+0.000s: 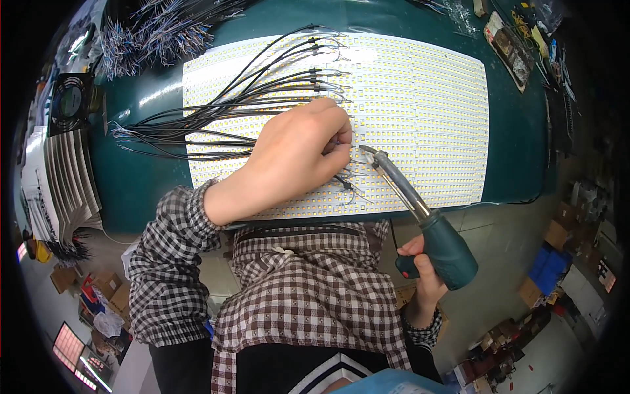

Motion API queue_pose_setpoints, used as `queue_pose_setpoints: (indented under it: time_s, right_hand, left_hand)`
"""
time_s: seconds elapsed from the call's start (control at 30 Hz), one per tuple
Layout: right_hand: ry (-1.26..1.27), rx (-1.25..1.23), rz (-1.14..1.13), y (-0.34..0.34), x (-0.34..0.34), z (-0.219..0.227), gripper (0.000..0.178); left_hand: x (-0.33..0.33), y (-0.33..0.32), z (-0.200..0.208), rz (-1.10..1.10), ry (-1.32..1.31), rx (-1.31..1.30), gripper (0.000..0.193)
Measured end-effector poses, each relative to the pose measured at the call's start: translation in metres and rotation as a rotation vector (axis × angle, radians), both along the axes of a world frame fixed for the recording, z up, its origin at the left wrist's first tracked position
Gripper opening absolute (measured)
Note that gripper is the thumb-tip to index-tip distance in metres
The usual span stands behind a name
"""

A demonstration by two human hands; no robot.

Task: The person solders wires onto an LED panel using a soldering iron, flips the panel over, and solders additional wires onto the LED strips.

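Observation:
A white LED panel (446,125), lined with rows of small yellow LEDs, lies before me. Black cables (216,108) with thin stripped ends run across its left half. My left hand (302,141) rests over the panel's middle, fingertips pinched on a cable end that they mostly cover. In my right hand (425,272) is a soldering iron (446,249) with a thick green handle, held beyond the panel's near edge. Its metal shaft slants up and left over the panel. The bent tip comes close to my left fingertips; whether it touches the wire, I cannot tell.
The panel lies on a green tabletop (131,174). Bundles of wires (157,36) lie at the far left. A small black fan (70,102) and stacked white strips (62,184) sit at the left edge. At the far right is a worn tray (510,49) with dark contents.

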State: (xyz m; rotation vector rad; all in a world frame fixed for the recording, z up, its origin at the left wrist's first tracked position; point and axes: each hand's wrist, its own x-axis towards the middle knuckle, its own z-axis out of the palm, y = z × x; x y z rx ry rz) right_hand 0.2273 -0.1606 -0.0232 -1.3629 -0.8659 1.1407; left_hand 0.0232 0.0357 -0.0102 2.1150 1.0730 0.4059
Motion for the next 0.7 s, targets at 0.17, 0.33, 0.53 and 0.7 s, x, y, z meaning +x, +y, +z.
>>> queue_pose_setpoints:
  time_s: [0.17,0.33,0.53,0.7]
  right_hand:
    - [-0.003,-0.011,-0.013,0.0001,-0.0017,-0.0006,0.027]
    - [0.009,-0.031,-0.022,-0.0003,-0.0031,-0.0004,0.025]
    - [-0.006,-0.059,0.016,-0.0009,-0.0009,0.0002,0.022]
    - [0.015,-0.101,-0.035,-0.0035,-0.0027,-0.0011,0.02]
  left_hand:
    - [0.0005,0.0001,-0.0001,0.002,0.01,0.02,0.008]
    - [0.0004,-0.0003,-0.0012,0.002,0.002,0.016,0.008]
    - [0.0003,0.0001,-0.0006,-0.003,0.004,0.025,0.008]
    - [0.0013,0.0007,0.0007,-0.002,0.022,0.024,0.009]
